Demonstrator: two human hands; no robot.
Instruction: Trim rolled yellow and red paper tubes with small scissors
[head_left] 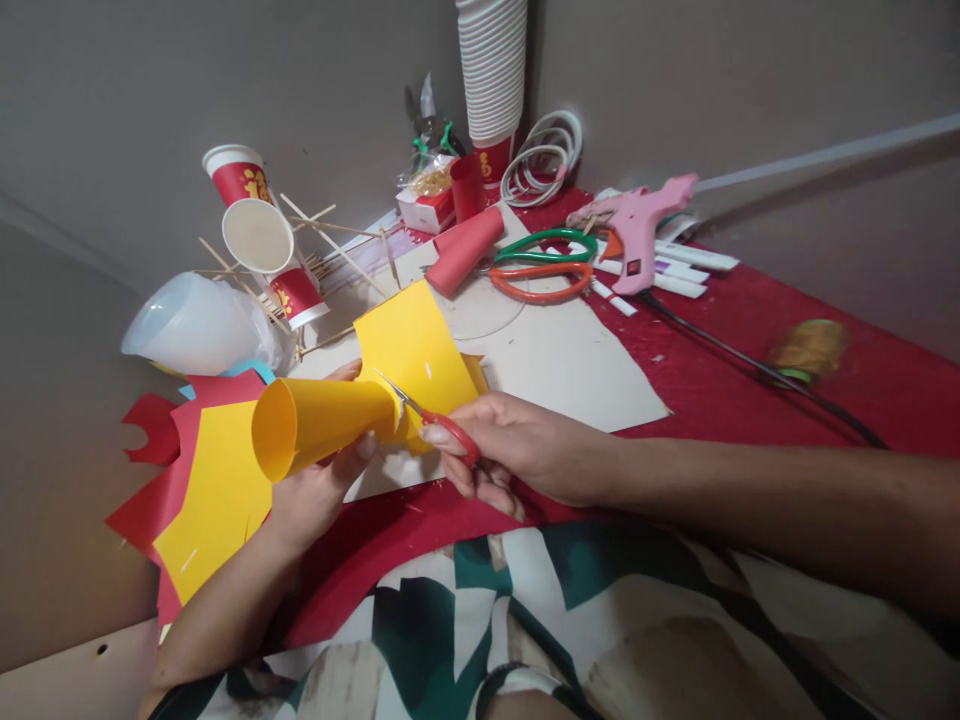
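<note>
My left hand (319, 490) is closed on a sheet of yellow paper (409, 345), part of which curls into a tube (330, 420) toward the left. The thumb presses the underside of the curl, and the other fingers are mostly hidden behind the paper. In my right hand (510, 445) is a pair of small red-handled scissors (450, 430). Their metal blades point up and left, lying at the paper where the tube meets the flatter part. A cut edge shows just beside the blades. Below the paper, a whitish scrap is partly visible.
Red and green scissors (540, 285), red paper tubes (472, 250) and a pink glue gun (637, 225) with its black cord lie farther back. Stacked paper cups (491, 80) stand behind. At left are a stick frame with cups (259, 235) and yellow paper (214, 490) over red sheets.
</note>
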